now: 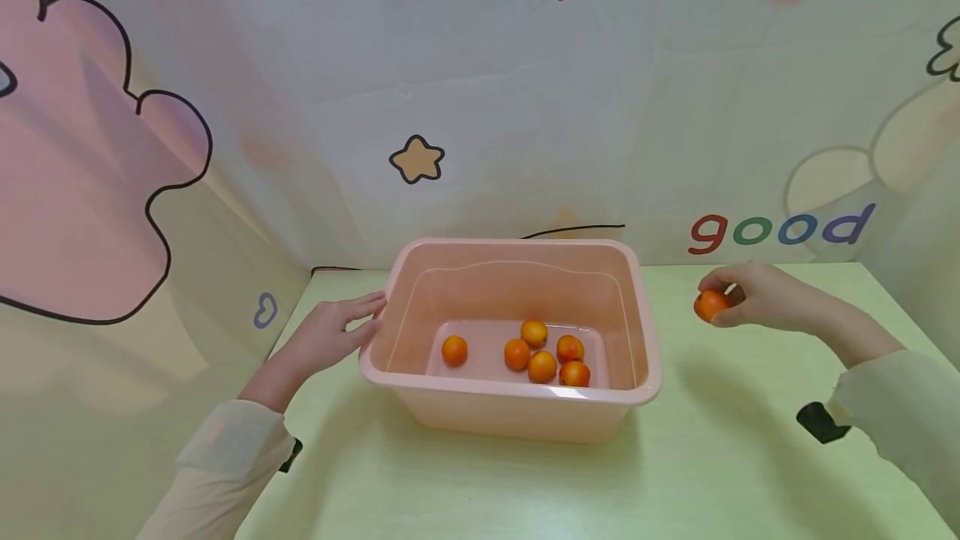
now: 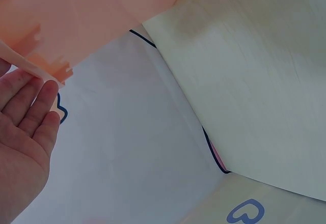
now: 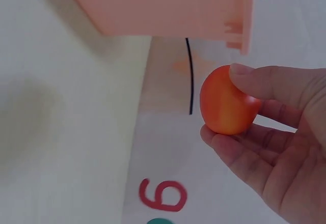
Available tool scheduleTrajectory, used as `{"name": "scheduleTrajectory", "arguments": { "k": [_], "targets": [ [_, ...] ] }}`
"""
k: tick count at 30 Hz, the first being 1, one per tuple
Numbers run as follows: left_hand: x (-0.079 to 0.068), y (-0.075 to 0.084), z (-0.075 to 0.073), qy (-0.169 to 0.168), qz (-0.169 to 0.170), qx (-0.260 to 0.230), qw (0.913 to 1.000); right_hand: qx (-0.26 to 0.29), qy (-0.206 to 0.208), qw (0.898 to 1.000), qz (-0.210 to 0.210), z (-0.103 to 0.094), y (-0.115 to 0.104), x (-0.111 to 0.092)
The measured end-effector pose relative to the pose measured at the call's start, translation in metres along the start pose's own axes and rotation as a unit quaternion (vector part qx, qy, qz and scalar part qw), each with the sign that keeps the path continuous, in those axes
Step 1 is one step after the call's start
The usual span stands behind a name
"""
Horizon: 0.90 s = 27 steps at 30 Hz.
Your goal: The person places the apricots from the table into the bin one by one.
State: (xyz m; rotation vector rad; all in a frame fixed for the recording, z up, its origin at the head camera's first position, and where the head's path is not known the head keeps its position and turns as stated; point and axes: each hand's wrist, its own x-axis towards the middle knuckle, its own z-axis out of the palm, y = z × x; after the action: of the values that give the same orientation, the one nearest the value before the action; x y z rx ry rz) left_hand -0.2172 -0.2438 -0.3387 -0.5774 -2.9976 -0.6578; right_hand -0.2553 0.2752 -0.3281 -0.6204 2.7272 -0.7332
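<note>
A pink plastic tub (image 1: 510,413) stands on the table, holding several small orange-red round fruits (image 1: 542,367). At the tub's left rim is my left hand (image 1: 324,340), its fingers fairly straight and their tips touching the edge. In the left wrist view, the fingers (image 2: 35,109) meet the rim's outer side. To the right of the tub, my right hand (image 1: 761,298) holds another orange-red fruit (image 3: 228,101) above the table. Thumb and fingers pinch that fruit, seen closely in the right wrist view; its exact kind is unclear.
The light green table (image 1: 480,486) ends against a printed cloth backdrop (image 1: 495,98) at the back and sides. Coloured letters reading "good" (image 1: 782,229) are printed on the cloth behind the right hand. Dark devices (image 1: 822,422) sit near both cuffs.
</note>
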Motion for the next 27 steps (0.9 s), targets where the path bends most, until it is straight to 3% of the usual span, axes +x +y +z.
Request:
{"name": "scheduleTrajectory", "arguments": {
  "k": [16, 27],
  "targets": [
    [0.001, 0.0, -0.001, -0.005, -0.014, -0.003, 0.9999, -0.023, -0.025, 0.999, -0.041, -0.022, -0.075, 0.042],
    [0.001, 0.0, -0.002, -0.005, -0.006, -0.005, 1.0, -0.067, -0.05, 0.995, -0.06, -0.017, -0.118, 0.079]
  ]
}}
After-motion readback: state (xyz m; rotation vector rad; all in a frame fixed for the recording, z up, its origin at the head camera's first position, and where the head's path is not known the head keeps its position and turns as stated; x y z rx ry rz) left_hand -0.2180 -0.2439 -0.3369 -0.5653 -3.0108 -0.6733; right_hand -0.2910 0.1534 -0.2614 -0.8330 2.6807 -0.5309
